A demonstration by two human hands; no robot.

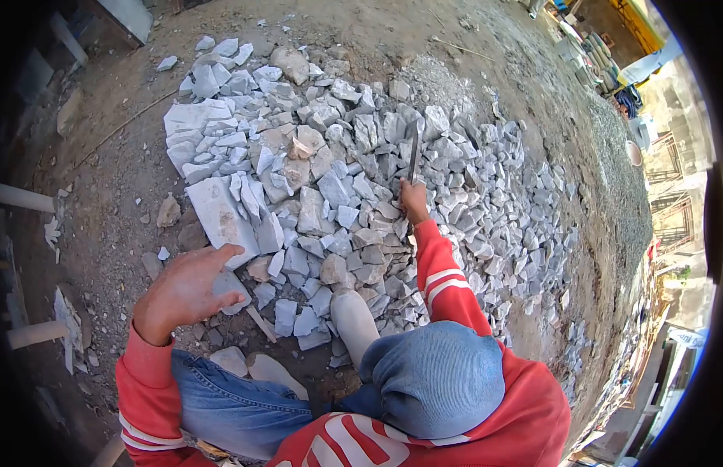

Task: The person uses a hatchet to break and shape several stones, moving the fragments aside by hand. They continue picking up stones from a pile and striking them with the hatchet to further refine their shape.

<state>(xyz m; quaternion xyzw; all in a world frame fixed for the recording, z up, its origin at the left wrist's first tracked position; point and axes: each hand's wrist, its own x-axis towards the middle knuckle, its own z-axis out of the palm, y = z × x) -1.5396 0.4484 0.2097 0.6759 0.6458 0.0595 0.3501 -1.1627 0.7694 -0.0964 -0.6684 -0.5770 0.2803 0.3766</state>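
My left hand (189, 289) is open, thumb and forefinger apart, with nothing gripped between them. Its fingertips reach over the near end of a large pale stone slab (218, 214), and a smaller flat grey stone (232, 286) shows between thumb and forefinger. Farther out, over the middle of the rubble, my right hand (414, 201) is closed around a long, narrow dark tool (414, 152). The tool points away from me and its far end overlaps the broken stones (369, 132); what shape that end has, I cannot tell.
Smaller stone chips (494, 226) spread to the right of the tool. A white boot (352, 323) rests at the pile's near edge, below thin slabs (198, 128) stacked at the left. Pale poles (23, 197) stick in from the left; a gravel heap (622, 179) lies far right.
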